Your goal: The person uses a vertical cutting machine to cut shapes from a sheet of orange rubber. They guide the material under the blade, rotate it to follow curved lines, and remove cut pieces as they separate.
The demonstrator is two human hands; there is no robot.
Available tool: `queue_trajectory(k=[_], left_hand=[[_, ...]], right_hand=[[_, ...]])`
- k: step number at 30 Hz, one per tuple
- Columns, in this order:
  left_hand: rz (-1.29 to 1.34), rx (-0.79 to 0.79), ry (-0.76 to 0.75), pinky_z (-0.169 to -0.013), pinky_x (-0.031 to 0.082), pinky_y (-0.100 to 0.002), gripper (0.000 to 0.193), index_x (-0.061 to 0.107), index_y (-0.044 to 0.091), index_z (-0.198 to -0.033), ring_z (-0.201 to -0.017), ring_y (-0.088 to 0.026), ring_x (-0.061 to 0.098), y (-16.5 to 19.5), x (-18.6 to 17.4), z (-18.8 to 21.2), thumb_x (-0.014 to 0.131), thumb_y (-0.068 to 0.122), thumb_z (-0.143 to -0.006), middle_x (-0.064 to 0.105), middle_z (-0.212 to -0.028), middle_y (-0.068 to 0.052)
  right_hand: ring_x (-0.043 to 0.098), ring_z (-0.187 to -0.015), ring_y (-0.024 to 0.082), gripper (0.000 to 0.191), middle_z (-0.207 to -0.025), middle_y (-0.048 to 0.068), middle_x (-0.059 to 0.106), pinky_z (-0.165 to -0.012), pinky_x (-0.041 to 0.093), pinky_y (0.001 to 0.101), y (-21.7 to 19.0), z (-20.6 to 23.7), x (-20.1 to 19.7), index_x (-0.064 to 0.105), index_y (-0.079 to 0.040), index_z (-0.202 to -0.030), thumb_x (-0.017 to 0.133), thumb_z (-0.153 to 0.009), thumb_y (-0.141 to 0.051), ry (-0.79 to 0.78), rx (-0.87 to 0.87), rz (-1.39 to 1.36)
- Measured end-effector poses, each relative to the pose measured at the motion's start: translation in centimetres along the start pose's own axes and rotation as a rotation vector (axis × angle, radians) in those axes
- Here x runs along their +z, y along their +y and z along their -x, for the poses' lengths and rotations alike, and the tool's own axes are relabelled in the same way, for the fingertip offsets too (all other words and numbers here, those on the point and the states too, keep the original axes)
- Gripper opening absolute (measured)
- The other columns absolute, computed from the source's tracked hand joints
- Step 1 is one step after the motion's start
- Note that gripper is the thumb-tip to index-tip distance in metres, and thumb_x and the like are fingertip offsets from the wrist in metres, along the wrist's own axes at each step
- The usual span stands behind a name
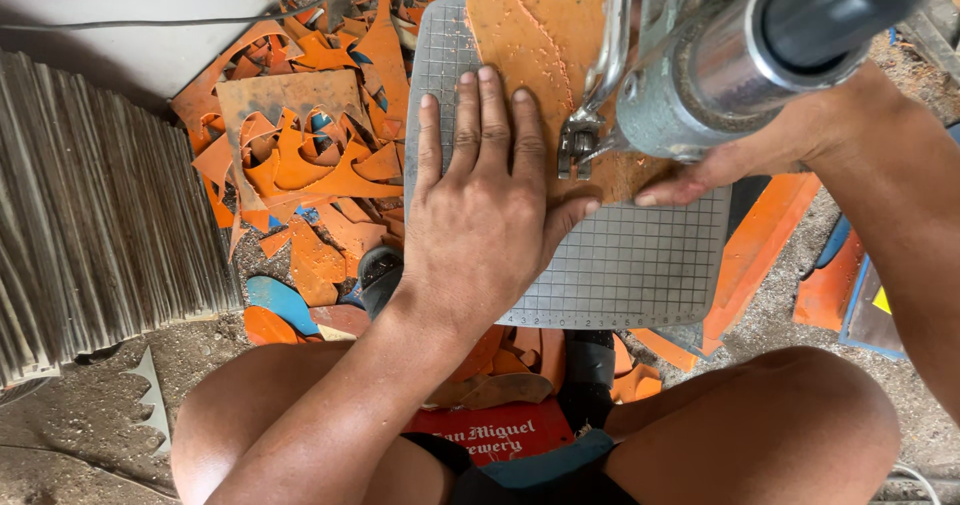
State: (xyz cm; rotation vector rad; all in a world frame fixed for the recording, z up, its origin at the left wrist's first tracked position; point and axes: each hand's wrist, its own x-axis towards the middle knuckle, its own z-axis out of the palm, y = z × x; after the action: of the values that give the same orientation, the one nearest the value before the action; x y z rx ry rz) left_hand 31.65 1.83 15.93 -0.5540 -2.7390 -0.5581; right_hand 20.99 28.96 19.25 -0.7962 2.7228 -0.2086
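- Left hand (480, 205): lies flat, palm down, on the gridded cutting mat (640, 265). Four fingers (478, 115) are stretched out and close together, nothing gripped; their tips reach the near edge of the orange leather piece (530, 25). The thumb is spread wide to the side, its tip pressing the leather just beside the presser foot (578, 150).
- Right hand (720, 165): mostly hidden behind the machine head (740, 55). Only some fingertips show — laid flat on the leather opposite the left thumb. Whether the remaining fingers are open or curled cannot be told.
- Orange leather piece: one, with stitched dotted lines, lying on the mat beyond the left fingertips and running under the presser foot, between the two hands.
- Gridded mat: one, grey, beneath both hands.
- Presser foot: one, metal, resting on the leather between the left thumb tip and the right fingertips.
- Orange offcuts (300, 155): a heap too many to count, on the floor outside the left little finger.
- Stacked grey sheets (100, 205): one row, further out beyond the offcuts.
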Motion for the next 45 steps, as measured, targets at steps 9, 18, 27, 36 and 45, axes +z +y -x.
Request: queue_trajectory(k=[9,18,27,36,45], left_hand=[[0.082,0.098,-0.037,-0.119,0.028,-0.066,0.082,0.057,-0.009,-0.140,-0.140,-0.043,0.046,-1.5,-2.9,-0.9,0.068,0.057,-0.094,0.052,-0.146,-0.034],[0.088,0.062,-0.064,-0.117,0.033,-0.060,0.067,0.066,0.008,-0.134,-0.140,-0.029,0.050,-4.2,-2.1,-0.5,0.070,0.051,-0.083,0.059,-0.145,-0.018],[0.070,0.068,-0.033,-0.118,0.035,-0.055,0.070,0.067,0.005,-0.134,-0.138,-0.031,0.052,-3.9,-1.9,-0.6,0.068,0.052,-0.081,0.062,-0.140,-0.022],[0.015,0.043,-0.002,-0.118,0.037,-0.053,0.069,0.068,0.005,-0.132,-0.135,-0.031,0.056,-3.4,-1.6,-0.3,0.068,0.052,-0.081,0.065,-0.136,-0.022],[0.014,0.040,0.022,-0.119,0.036,-0.052,0.071,0.068,0.001,-0.132,-0.134,-0.034,0.057,-3.2,-1.6,-0.1,0.070,0.052,-0.083,0.065,-0.135,-0.026]], right_hand=[[0.063,-0.118,0.029,0.054,-0.115,0.014,0.074,-0.096,0.055,0.0502,-7.7,5.0,-0.1,0.079,-0.009,-0.105,0.087,-0.065,-0.045,0.441,-0.196,0.130],[0.075,-0.095,0.018,0.034,-0.110,0.006,0.077,-0.084,0.061,0.0324,-7.4,4.2,2.7,0.076,-0.008,-0.110,0.092,-0.085,-0.026,0.539,-0.100,-0.333],[0.075,-0.091,0.018,0.030,-0.102,0.005,0.077,-0.081,0.060,0.0311,-6.1,4.0,3.0,0.076,-0.008,-0.105,0.094,-0.086,-0.022,0.557,-0.119,-0.295],[0.074,-0.104,0.022,0.038,-0.108,0.006,0.076,-0.097,0.059,0.0385,-5.0,3.7,2.7,0.075,-0.009,-0.108,0.097,-0.081,-0.026,0.530,-0.117,-0.233],[0.072,-0.110,0.024,0.041,-0.114,0.005,0.075,-0.097,0.058,0.0401,-4.0,2.6,2.2,0.075,-0.011,-0.114,0.093,-0.083,-0.031,0.488,-0.239,-0.123]])
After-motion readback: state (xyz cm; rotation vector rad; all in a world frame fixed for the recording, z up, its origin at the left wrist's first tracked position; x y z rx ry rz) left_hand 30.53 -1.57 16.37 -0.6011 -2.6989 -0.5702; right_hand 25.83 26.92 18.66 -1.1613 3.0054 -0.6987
